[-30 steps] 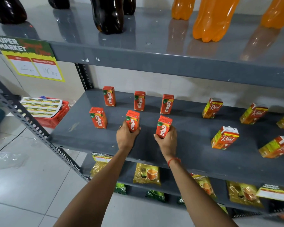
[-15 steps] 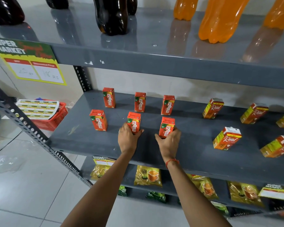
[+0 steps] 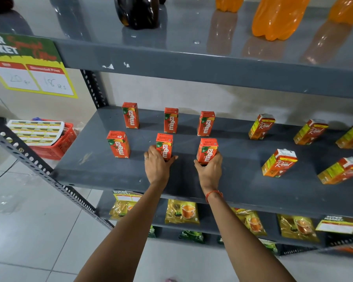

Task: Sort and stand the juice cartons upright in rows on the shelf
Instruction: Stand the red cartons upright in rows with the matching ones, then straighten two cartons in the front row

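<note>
Left hand and right hand, each with fingers curled around the base of 1 upright orange carton: middle carton, right carton, front row, grey shelf

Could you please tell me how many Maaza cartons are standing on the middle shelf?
6: back row; front row, one in the left hand, one in the right hand.

Bare arms, red wrist thread, finger ring
</note>
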`<state>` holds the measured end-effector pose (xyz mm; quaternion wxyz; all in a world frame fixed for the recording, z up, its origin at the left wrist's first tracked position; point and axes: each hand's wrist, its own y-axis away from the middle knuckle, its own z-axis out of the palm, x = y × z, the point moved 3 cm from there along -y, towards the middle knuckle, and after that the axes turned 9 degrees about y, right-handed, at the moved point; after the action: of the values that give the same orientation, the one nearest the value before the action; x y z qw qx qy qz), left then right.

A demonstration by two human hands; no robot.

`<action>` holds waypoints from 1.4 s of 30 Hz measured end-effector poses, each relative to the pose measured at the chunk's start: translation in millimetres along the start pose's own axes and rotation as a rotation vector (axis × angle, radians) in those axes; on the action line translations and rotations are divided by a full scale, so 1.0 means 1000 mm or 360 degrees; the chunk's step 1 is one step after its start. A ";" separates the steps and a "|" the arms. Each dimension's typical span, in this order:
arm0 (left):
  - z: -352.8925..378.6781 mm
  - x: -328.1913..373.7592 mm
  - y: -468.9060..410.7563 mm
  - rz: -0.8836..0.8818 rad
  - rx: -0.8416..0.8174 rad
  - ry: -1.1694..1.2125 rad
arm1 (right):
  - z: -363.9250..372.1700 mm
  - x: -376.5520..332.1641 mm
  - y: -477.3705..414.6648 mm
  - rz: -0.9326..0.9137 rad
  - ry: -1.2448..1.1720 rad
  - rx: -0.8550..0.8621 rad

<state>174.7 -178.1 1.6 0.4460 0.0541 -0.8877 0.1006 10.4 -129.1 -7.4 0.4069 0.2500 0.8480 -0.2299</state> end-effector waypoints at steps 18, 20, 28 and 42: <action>-0.017 0.017 0.036 0.0411 0.0165 0.0089 | -0.048 -0.016 0.012 -0.0287 0.0071 0.0287; -0.010 0.039 0.056 0.0660 0.0200 -0.0131 | -0.071 -0.015 0.009 -0.0374 0.0071 0.0397; 0.094 0.163 0.145 0.1055 -0.0153 0.0169 | -0.186 0.052 -0.018 -0.0472 0.0174 0.0719; 0.211 0.192 0.179 0.0059 -0.0513 0.0508 | -0.295 0.220 -0.104 0.0400 -0.0104 0.0166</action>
<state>-138.0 -53.1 9.7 0.5819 -0.0508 -0.8113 -0.0271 -343.0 17.8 1.0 0.4464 0.3673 0.7832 -0.2289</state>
